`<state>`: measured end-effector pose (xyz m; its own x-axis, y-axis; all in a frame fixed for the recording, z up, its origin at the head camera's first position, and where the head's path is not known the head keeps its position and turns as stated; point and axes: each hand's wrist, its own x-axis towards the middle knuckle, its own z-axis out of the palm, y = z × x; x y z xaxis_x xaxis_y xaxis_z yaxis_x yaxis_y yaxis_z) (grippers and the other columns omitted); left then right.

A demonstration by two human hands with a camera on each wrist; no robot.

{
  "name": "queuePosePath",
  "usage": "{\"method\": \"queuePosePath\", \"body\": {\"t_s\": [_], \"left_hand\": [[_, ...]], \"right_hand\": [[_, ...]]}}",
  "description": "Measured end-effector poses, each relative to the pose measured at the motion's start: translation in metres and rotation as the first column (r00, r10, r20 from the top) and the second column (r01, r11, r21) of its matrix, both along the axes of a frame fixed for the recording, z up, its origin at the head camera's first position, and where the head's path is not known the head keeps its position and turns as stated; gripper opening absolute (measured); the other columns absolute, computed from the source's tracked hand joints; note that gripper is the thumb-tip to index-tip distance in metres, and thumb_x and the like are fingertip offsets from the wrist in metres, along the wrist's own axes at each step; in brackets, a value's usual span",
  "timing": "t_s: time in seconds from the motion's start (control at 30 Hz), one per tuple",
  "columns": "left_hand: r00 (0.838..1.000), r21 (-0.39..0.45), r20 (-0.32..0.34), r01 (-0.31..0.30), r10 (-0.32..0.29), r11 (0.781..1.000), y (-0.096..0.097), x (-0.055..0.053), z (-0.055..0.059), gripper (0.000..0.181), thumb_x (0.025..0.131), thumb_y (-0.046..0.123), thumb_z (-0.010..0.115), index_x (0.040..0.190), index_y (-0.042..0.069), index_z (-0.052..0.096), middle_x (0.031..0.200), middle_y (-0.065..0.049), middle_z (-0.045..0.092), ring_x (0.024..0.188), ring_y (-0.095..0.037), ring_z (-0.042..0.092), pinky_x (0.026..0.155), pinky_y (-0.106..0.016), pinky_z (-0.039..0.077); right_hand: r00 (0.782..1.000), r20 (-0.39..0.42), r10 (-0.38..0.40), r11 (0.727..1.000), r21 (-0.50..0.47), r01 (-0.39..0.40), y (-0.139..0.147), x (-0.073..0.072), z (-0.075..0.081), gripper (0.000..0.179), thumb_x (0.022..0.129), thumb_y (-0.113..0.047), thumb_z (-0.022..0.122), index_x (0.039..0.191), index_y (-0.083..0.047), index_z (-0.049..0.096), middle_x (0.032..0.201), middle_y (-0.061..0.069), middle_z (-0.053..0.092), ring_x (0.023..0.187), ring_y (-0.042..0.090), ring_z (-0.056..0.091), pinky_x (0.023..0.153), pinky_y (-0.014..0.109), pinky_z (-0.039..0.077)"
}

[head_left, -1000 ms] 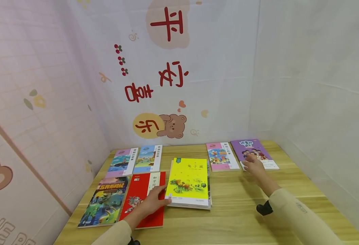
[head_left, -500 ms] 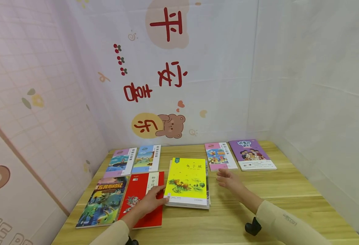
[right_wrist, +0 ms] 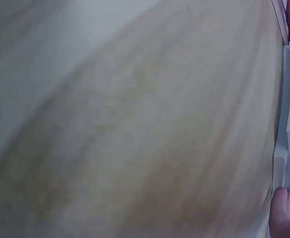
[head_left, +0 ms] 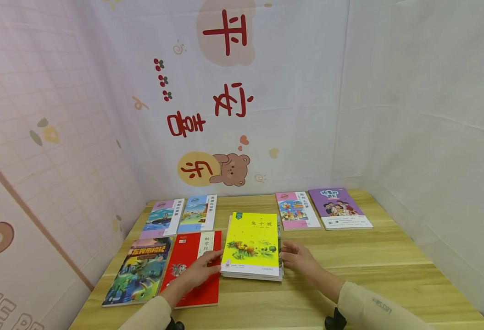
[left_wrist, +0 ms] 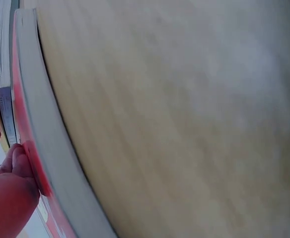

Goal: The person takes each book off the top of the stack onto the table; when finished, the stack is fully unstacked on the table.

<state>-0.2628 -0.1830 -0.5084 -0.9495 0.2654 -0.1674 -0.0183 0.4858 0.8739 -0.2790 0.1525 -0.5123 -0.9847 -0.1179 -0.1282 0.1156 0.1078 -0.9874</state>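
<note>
A stack of books with a yellow-covered book [head_left: 252, 243] on top lies mid-table. My left hand [head_left: 196, 274] reaches over the red book [head_left: 184, 243], its fingertips at the stack's left edge. In the left wrist view the left fingers [left_wrist: 20, 161] lie low by the spines, over the red cover. On the opposite side, my right hand [head_left: 301, 261] has its fingertips at the stack's right edge. The right wrist view shows a right finger [right_wrist: 280, 201] against the lower books' edges. Both hands have loosely extended fingers. Lower books in the stack are mostly hidden.
Left of the stack lie a cartoon-covered book [head_left: 138, 272], a pink-bordered book [head_left: 161, 219] and a blue-bordered book [head_left: 196, 213]. A pink book [head_left: 297, 211] and a purple book [head_left: 341, 208] lie at the back right. Printed cloth walls [head_left: 291, 114] enclose the wooden table [head_left: 374, 270].
My right hand has moved left from the purple book to the right side of the stack. My left hand has stayed at the stack's left edge.
</note>
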Motion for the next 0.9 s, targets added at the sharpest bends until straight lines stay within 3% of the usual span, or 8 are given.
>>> {"method": "queuePosePath", "body": {"t_s": [0.3, 0.57, 0.9], "left_hand": [[0.998, -0.071, -0.039, 0.051, -0.054, 0.996, 0.005, -0.001, -0.003, 0.055, 0.09, 0.032, 0.074, 0.141, 0.02, 0.056, 0.148, -0.015, 0.037, 0.131, -0.041, 0.033, 0.106, -0.065, 0.033], [0.993, -0.2, -0.115, 0.012, -0.035, 0.98, 0.02, 0.002, -0.001, 0.068, 0.083, 0.041, 0.079, 0.141, 0.017, 0.055, 0.142, -0.016, 0.04, 0.127, -0.039, 0.036, 0.102, -0.062, 0.038], [0.993, -0.212, -0.11, 0.022, -0.046, 0.977, 0.016, -0.001, -0.006, 0.07, 0.085, 0.044, 0.077, 0.144, 0.018, 0.052, 0.146, -0.015, 0.038, 0.13, -0.039, 0.034, 0.103, -0.061, 0.04]], "right_hand": [[1.0, 0.017, -0.012, 1.0, 0.021, 0.012, 0.0, -0.002, -0.004, 0.056, 0.094, -0.006, 0.064, 0.143, 0.012, 0.041, 0.131, 0.026, 0.055, 0.113, 0.03, 0.058, 0.088, 0.042, 0.055], [1.0, 0.008, -0.028, 0.996, 0.089, 0.027, 0.0, -0.005, -0.005, 0.05, 0.092, -0.007, 0.065, 0.139, 0.005, 0.051, 0.123, 0.017, 0.062, 0.097, 0.021, 0.062, 0.079, 0.033, 0.052], [0.999, 0.044, 0.001, 0.996, 0.088, -0.005, 0.002, -0.012, -0.01, 0.049, 0.092, -0.005, 0.065, 0.138, 0.004, 0.052, 0.114, 0.013, 0.064, 0.091, 0.021, 0.062, 0.074, 0.031, 0.052]]}}
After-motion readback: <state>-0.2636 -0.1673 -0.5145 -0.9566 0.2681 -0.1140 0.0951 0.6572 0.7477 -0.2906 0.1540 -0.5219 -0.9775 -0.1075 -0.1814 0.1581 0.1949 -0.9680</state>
